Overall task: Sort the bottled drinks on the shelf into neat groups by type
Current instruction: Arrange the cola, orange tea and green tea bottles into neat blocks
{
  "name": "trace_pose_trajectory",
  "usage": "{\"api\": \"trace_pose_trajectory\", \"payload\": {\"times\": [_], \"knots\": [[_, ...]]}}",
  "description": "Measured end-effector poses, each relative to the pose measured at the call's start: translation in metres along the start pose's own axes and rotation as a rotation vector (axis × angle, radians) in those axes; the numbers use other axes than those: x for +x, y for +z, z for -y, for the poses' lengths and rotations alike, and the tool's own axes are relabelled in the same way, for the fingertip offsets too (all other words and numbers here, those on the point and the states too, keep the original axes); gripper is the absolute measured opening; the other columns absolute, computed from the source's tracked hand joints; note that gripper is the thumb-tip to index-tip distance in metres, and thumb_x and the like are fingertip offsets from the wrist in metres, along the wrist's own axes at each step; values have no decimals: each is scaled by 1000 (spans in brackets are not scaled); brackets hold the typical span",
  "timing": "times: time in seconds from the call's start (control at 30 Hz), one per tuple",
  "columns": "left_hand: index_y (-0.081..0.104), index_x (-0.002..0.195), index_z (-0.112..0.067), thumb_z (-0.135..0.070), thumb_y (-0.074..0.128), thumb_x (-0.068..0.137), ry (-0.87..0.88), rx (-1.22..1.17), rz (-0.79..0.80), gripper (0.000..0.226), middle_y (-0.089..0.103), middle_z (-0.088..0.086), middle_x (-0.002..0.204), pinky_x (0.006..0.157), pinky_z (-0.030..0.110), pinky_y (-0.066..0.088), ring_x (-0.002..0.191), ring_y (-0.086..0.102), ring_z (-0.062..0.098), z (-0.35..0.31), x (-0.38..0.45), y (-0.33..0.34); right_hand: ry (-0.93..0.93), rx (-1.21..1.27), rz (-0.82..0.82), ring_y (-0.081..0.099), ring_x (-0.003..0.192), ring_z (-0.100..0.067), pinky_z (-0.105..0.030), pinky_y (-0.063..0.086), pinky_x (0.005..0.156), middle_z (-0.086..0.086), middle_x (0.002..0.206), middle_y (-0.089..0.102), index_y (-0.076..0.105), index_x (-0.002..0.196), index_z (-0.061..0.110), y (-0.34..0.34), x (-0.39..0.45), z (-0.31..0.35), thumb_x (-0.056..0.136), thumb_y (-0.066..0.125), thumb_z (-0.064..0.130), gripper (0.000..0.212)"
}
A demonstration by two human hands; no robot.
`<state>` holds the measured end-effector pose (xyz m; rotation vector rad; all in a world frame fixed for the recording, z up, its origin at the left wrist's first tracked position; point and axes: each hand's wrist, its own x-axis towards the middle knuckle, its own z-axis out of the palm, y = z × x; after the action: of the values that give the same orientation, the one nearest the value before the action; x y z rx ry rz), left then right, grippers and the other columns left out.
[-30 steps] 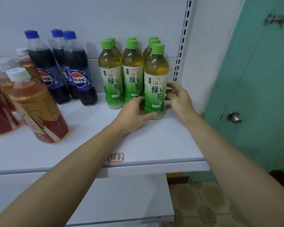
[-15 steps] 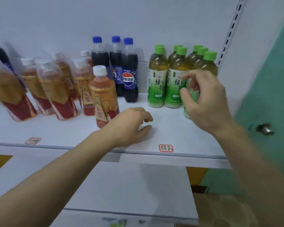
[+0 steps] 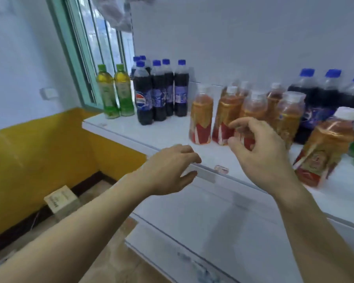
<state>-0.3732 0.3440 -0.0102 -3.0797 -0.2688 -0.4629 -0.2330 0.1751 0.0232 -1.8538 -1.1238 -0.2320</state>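
- The bottled drinks stand on the white shelf (image 3: 161, 137): two green tea bottles (image 3: 115, 91) at the far left end, then a group of cola bottles (image 3: 160, 92) with blue caps, then red tea bottles (image 3: 227, 115) with white caps.
- More cola bottles (image 3: 319, 94) stand at the right, behind one red tea bottle (image 3: 327, 148) near the front edge.
- The left hand (image 3: 168, 170) hovers at the front edge of the shelf, fingers loosely curled, holding nothing.
- The right hand (image 3: 259, 152) is raised in front of the red tea bottles, fingers half bent and spread, grip empty.
- A Pepsi logo shows on one cola bottle (image 3: 142, 92); other writing is too blurred to read.
- A small label tag (image 3: 221, 169) sits on the shelf edge.
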Motion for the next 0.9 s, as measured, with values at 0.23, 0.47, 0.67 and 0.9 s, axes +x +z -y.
{"api": "trace_pose_trajectory", "payload": {"times": [0.23,0.47,0.67,0.9], "knots": [[58,135,-31,-43,55,100,-200,11,-33,36,60,-10,128,92,24,52,113,56,8,109,-54,-18,-117,35,186,52,105,-6,-20,42,88,8,117,55,60,122,30,115,47,66,97,62,26,25],[60,134,-28,-39,57,100,-312,41,-22,36,62,-8,128,92,22,50,114,57,9,217,-56,-16,-258,-58,331,57,100,-16,-31,52,89,-1,119,55,58,126,26,218,154,108,96,62,29,30],[60,134,-28,-39,55,100,-380,71,0,36,60,-6,133,97,32,54,122,57,13,301,-50,-16,-328,-67,366,58,108,-20,-43,52,97,-4,126,58,51,137,23,282,260,156,96,59,32,43],[61,132,-28,-40,55,100,-396,22,-57,35,62,-8,128,89,26,53,113,58,10,379,-38,-6,-309,-190,359,53,127,-29,-34,41,89,-11,146,51,37,153,28,357,338,190,101,51,40,55]]}}
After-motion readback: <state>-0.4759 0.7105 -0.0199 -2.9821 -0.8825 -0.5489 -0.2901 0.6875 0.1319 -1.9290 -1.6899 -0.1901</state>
